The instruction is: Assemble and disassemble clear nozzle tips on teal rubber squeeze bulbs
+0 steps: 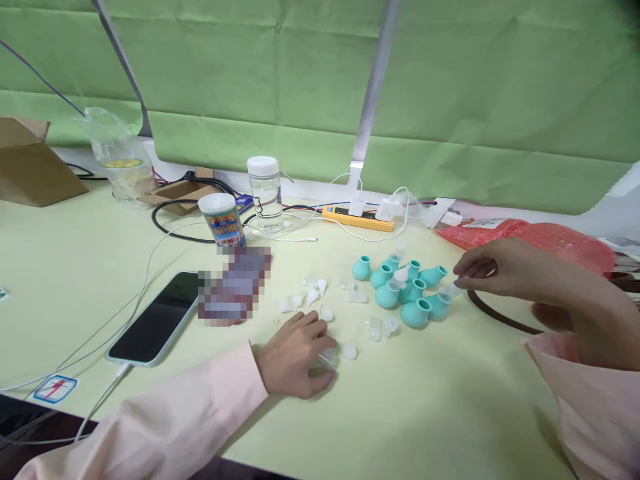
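Since everything shared one pale yellow tabletop (450,413), crowding looked like the main risk to me. The red plastic bag (560,250) lay just behind the right hand (510,268), so a careless knuckle could've dragged it. Over by the left sleeve (185,400), the smartphone (157,320) was plugged into a white cable, and a wandering elbow might have snagged that.

As for the fingers: the right ones were pinched narrow on a clear plastic fitting (449,291) at the neck of the nearest teal squeeze bulb (439,307) on the right. Pushing at an angle could've skewed the fitting or rolled that round bulb into the other teal bulbs (415,313) bunched beside it, honestly. The left hand (295,353) was curled low over a clear plastic piece (328,359), thumb and fingers fairly close; can't tell if it was actually gripped.

Smallest stuff: the white teardrop tips (313,296) lay loose just past those knuckles, light enough, I'd guess, for a brush to scatter them.
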`<state>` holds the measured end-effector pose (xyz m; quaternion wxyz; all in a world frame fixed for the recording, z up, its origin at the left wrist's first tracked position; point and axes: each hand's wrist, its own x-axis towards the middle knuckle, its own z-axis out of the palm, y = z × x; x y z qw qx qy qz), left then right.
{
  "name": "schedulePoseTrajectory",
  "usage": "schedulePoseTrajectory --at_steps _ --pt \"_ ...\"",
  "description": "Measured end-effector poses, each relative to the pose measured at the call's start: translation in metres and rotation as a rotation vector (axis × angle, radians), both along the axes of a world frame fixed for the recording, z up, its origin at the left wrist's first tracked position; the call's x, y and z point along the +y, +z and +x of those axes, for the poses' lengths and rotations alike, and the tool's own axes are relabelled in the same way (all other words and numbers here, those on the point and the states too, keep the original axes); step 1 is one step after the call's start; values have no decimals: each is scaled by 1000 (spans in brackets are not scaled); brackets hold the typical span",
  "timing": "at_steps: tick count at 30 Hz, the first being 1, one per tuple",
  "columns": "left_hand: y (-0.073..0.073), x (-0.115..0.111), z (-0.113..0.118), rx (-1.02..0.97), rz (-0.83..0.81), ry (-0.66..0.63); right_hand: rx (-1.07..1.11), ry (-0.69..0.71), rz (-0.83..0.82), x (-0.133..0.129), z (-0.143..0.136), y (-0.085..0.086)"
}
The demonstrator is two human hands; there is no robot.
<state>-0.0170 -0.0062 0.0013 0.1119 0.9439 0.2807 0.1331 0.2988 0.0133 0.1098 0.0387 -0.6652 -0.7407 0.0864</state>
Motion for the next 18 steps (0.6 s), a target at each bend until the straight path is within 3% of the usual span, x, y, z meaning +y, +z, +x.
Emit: schedulePoseTrajectory --at_steps 6,9,11,14,18 --pt "-2 -1 0 -9 0 4 -175 20 347 -14 -15 5" --pt "0 0 -2 -97 23 25 -101 158 669 -23 -39 3" --pt "3 2 -5 -203 61 64 60 367 823 -28 -62 -4" --pt "7 9 -9 -293 137 199 193 628 687 -38 -97 -25" --pt "4 16 -10 -167 224 378 91 775 500 -49 -133 -61"
